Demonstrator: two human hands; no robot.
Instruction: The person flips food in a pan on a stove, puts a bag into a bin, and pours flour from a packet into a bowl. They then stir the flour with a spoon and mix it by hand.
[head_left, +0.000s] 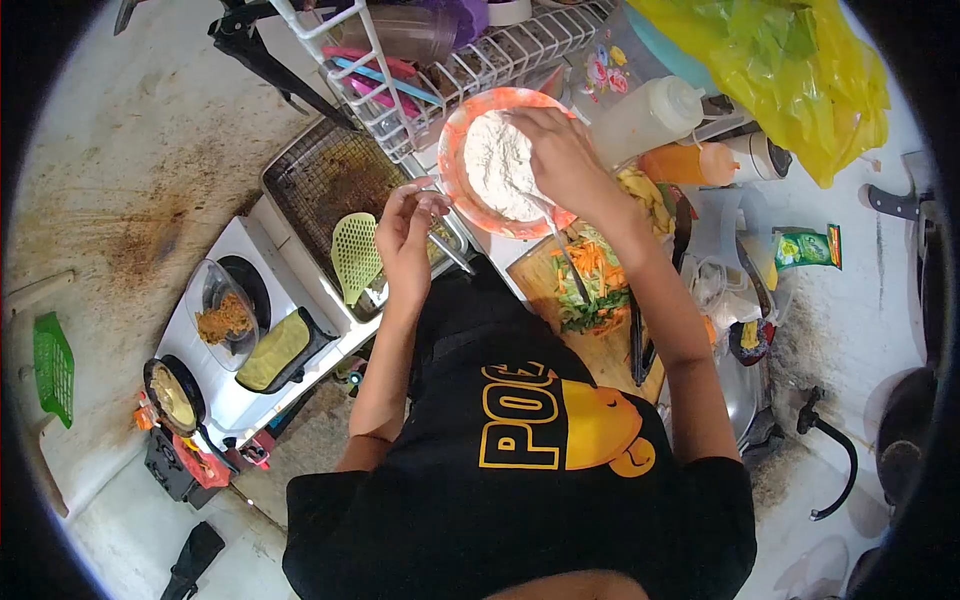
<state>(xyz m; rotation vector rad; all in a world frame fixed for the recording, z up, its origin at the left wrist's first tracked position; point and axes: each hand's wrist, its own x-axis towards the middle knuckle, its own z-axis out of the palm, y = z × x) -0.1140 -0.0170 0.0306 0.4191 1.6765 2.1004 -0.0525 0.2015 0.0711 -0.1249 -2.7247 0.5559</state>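
An orange-rimmed bowl (452, 168) holds white flour-like powder (494, 168). My right hand (568, 165) is over the bowl's right side, fingers bent down toward the powder; the fingertips are hidden, so whether they hold anything does not show. A metal utensil (568, 262) leans in the bowl, its handle sticking out over the cutting board (532, 270). Left of the bowl, my left hand (408, 228) is closed around a slim metal utensil (452, 252), whose exact kind I cannot make out. Shredded carrot and chopped greens (592, 280) lie on the board.
A green slotted scoop (356, 255) lies on a wire-mesh tray (325, 165) at left. The white stove (222, 290) bears a small pan (172, 395) and a clear container (228, 318). Squeeze bottles (650, 118) and a yellow bag (780, 70) crowd the right.
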